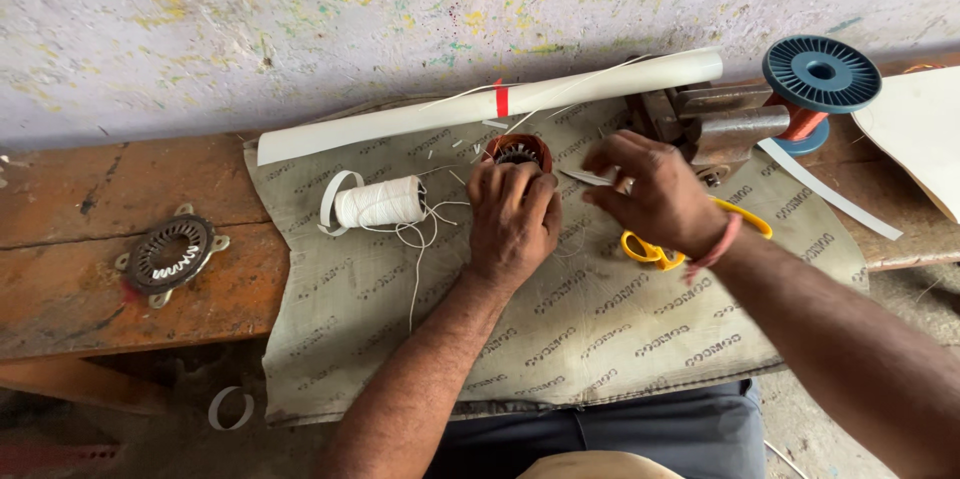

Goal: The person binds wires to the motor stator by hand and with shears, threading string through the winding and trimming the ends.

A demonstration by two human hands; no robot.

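Peeking round copper-wound stator (517, 150) under left hand (512, 221)

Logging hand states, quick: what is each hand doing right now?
Left hand: closed over the round motor stator, gripping it.
Right hand: fingers pinched on a thin white strip.

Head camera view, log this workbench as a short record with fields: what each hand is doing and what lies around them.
Surface: wooden bench covered by a printed woven sack
Left hand: rests on a round motor stator with copper windings
Right hand: pinches a white paper strip beside the stator
Under right wrist: yellow scissors
Left of hands: white thread spool, spare stator core
Behind: rolled white sheet, blue wire bobbin
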